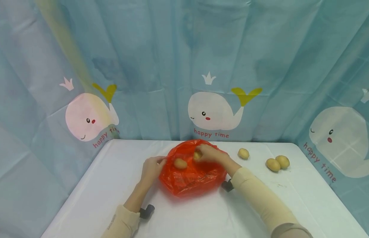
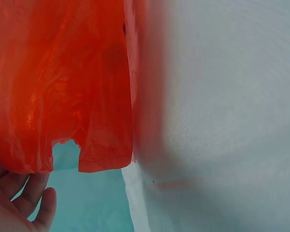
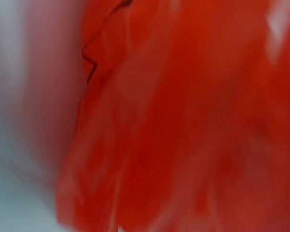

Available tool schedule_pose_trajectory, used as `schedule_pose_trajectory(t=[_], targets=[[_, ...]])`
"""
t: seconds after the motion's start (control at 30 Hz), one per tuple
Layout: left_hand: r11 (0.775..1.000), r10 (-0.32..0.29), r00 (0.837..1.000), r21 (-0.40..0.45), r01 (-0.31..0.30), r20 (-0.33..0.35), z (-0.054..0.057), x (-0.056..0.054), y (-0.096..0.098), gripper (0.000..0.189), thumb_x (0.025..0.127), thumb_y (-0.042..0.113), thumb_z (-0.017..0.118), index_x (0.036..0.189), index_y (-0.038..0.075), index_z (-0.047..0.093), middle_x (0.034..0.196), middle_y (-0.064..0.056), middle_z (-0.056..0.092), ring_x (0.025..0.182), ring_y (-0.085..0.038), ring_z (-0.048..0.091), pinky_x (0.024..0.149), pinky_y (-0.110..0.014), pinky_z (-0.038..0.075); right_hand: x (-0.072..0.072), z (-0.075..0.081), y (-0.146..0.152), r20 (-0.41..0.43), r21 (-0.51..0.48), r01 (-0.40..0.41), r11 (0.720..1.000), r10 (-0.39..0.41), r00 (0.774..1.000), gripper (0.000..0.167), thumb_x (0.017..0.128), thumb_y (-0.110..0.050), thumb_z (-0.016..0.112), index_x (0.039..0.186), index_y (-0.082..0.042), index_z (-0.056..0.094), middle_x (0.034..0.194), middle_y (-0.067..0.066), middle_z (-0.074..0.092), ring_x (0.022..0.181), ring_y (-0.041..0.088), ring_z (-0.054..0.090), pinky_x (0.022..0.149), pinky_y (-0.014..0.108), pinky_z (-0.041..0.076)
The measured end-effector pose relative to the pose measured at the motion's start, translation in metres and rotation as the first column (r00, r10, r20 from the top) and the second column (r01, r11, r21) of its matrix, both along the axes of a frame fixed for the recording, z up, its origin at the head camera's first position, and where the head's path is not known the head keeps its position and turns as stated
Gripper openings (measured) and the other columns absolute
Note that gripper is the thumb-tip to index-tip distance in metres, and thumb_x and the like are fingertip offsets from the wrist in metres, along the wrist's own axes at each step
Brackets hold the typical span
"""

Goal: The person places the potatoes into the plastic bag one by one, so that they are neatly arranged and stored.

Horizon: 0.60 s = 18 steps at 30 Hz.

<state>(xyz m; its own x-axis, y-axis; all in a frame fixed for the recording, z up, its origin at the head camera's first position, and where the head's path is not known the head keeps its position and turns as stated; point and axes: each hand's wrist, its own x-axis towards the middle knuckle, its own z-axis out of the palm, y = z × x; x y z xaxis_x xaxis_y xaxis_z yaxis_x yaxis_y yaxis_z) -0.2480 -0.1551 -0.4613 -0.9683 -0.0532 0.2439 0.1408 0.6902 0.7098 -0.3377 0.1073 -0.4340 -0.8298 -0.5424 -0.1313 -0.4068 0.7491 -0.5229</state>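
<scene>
A red plastic bag lies spread with its mouth open on the white table. One potato rests inside it. My left hand pinches the bag's left edge; in the left wrist view the fingers meet the rim of the bag. Over the bag's opening, my right hand holds another potato, partly hidden by the fingers. Red film of the bag fills most of the blurred right wrist view, where the right hand cannot be seen.
To the right of the bag sits a single potato. Farther right, two potatoes, a front one and a rear one, touch each other. A blue curtain with printed whales hangs behind the white table.
</scene>
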Motion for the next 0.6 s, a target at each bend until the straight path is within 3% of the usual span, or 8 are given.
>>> schedule_pose_trajectory(t=[0.27, 0.6], targets=[[1.0, 0.001, 1.0, 0.001, -0.001, -0.008, 0.0, 0.002, -0.001, 0.026, 0.095, 0.023, 0.061, 0.11, 0.005, 0.074, 0.107, -0.012, 0.075, 0.104, -0.03, 0.068, 0.09, -0.046, 0.057, -0.004, -0.012, -0.015, -0.011, 0.01, -0.039, 0.999, 0.039, 0.999, 0.043, 0.087, -0.027, 0.071, 0.126, -0.014, 0.061, 0.105, -0.003, 0.064, 0.097, 0.018, 0.056, 0.095, 0.037, 0.052], [1.0, -0.002, 1.0, 0.003, 0.002, -0.023, -0.002, -0.001, -0.001, 0.026, 0.094, 0.022, 0.061, 0.109, 0.006, 0.074, 0.105, -0.011, 0.075, 0.102, -0.03, 0.069, 0.089, -0.045, 0.057, -0.004, -0.013, -0.023, 0.002, 0.004, -0.021, 1.0, 0.021, 1.0, 0.045, 0.086, -0.025, 0.073, 0.127, -0.014, 0.06, 0.113, -0.002, 0.063, 0.102, 0.018, 0.055, 0.103, 0.042, 0.048]])
